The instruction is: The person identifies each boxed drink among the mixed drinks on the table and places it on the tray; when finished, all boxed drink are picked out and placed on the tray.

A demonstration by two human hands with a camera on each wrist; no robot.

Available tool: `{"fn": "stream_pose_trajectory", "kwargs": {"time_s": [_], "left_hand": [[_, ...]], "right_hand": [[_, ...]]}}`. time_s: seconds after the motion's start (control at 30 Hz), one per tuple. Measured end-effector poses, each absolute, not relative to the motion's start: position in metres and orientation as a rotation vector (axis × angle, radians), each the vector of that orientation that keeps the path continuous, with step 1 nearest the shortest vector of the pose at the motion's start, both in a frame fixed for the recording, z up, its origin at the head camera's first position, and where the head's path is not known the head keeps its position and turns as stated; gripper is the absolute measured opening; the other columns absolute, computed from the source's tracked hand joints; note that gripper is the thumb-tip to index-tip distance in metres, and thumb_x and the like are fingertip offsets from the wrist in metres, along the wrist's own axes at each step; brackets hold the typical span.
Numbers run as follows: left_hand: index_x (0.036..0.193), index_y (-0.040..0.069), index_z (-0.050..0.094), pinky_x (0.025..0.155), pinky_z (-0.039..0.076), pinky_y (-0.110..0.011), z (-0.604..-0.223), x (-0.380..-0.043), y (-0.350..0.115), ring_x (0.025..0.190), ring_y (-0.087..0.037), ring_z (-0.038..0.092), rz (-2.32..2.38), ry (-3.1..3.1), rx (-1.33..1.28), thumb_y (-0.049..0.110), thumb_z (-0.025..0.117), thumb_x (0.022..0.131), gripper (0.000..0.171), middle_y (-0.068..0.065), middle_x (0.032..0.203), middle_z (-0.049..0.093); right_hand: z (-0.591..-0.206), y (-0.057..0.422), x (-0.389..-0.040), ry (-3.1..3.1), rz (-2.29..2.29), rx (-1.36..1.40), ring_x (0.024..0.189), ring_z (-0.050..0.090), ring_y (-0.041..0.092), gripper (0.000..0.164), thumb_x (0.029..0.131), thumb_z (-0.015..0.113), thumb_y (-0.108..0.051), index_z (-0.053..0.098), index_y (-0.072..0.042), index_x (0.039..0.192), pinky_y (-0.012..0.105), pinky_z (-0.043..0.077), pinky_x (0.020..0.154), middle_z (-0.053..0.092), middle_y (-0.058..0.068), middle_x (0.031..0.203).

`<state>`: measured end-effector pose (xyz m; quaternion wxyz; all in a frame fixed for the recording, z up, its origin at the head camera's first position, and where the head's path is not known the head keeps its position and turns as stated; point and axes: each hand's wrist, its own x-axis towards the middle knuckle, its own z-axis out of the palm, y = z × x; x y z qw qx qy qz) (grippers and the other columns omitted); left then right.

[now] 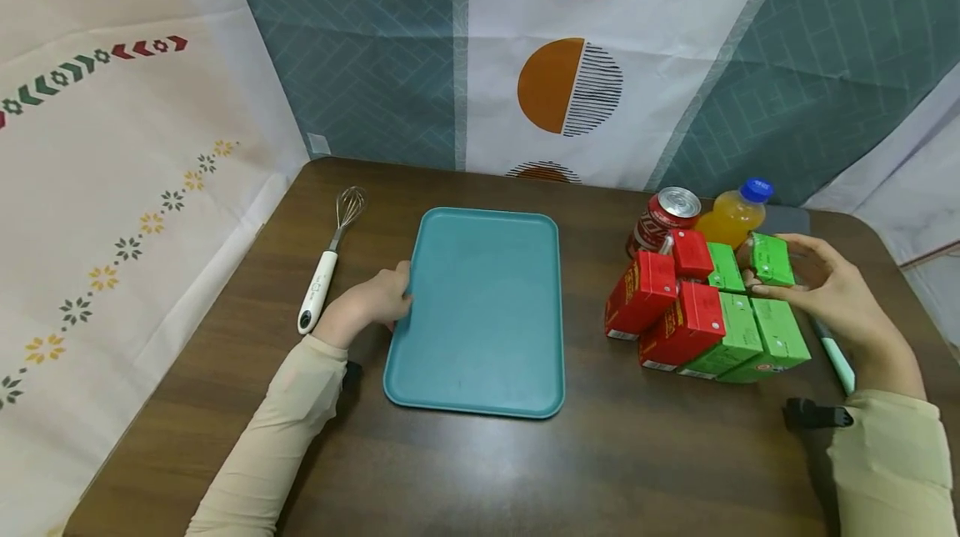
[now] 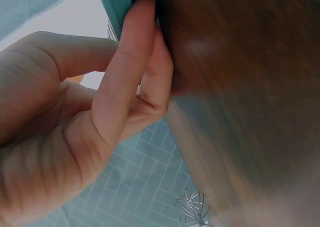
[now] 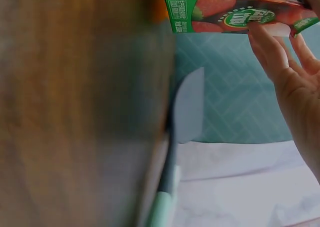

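My left hand [image 1: 377,297] grips the left edge of a teal rectangular tray [image 1: 480,312], its fingertips at the rim. In the left wrist view, the fingers [image 2: 137,42] reach up to the tray's edge [image 2: 114,9]. My right hand [image 1: 840,287] holds a green juice box [image 1: 771,260] between thumb and fingers at the back right of a cluster of boxes. Fruit is printed on the side of this juice box [image 3: 225,12], which is above the table in the right wrist view. Beside it stand several other green boxes [image 1: 738,337] and three red boxes [image 1: 681,327].
Behind the boxes stand a red soda can [image 1: 660,220] and a bottle of orange drink [image 1: 735,216] with a blue cap. A spatula with a mint handle [image 1: 836,362] lies to the right. The white-handled whisk [image 1: 322,278] lies left of the tray on the wooden table [image 1: 465,470].
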<state>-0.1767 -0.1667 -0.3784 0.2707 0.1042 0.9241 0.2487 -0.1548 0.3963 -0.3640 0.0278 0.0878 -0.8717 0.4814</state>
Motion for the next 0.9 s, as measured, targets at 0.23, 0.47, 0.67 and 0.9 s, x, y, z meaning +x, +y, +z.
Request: {"fn": "stream_pose_trajectory", "kwargs": {"time_s": [0.23, 0.47, 0.67, 0.9], "left_hand": [[0.139, -0.016, 0.011, 0.054, 0.051, -0.03, -0.376, -0.176, -0.169, 0.056, -0.022, 0.063, 0.676, 2.488, 0.296, 0.003, 0.038, 0.094, 0.056, -0.023, 0.082, 0.059], [0.138, -0.015, 0.014, 0.056, 0.051, -0.03, -0.376, -0.177, -0.17, 0.058, -0.022, 0.063, 0.678, 2.484, 0.298, 0.003, 0.037, 0.095, 0.053, -0.023, 0.085, 0.059], [0.138, -0.016, 0.015, 0.055, 0.05, -0.029, -0.375, -0.177, -0.168, 0.057, -0.021, 0.062, 0.663, 2.486, 0.316, 0.004, 0.038, 0.096, 0.052, -0.02, 0.08, 0.059], [0.139, -0.016, 0.012, 0.055, 0.051, -0.029, -0.375, -0.178, -0.168, 0.057, -0.021, 0.063, 0.642, 2.48, 0.301, 0.004, 0.037, 0.096, 0.053, -0.02, 0.079, 0.059]], "right_hand": [[-0.341, 0.393, -0.15, -2.337, 1.855, 0.361, 0.105, 0.055, 0.0, 0.074, 0.07, 0.061, 0.028, 0.044, -0.005, 0.133, 0.009, 0.048, 0.072, 0.057, -0.005, 0.117], [-0.304, 0.381, -0.141, -2.193, 1.771, 0.378, 0.103, 0.058, 0.005, 0.076, 0.065, 0.058, 0.035, 0.046, 0.0, 0.131, 0.009, 0.048, 0.073, 0.054, 0.001, 0.119], [-0.274, 0.357, -0.134, -1.972, 1.763, 0.382, 0.112, 0.054, 0.017, 0.08, 0.059, 0.055, 0.039, 0.045, 0.004, 0.13, 0.013, 0.05, 0.074, 0.048, 0.011, 0.124], [-0.245, 0.309, -0.123, -1.723, 1.938, 0.434, 0.117, 0.052, 0.027, 0.078, 0.059, 0.056, 0.039, 0.046, 0.006, 0.128, 0.02, 0.053, 0.074, 0.044, 0.017, 0.127]]}}
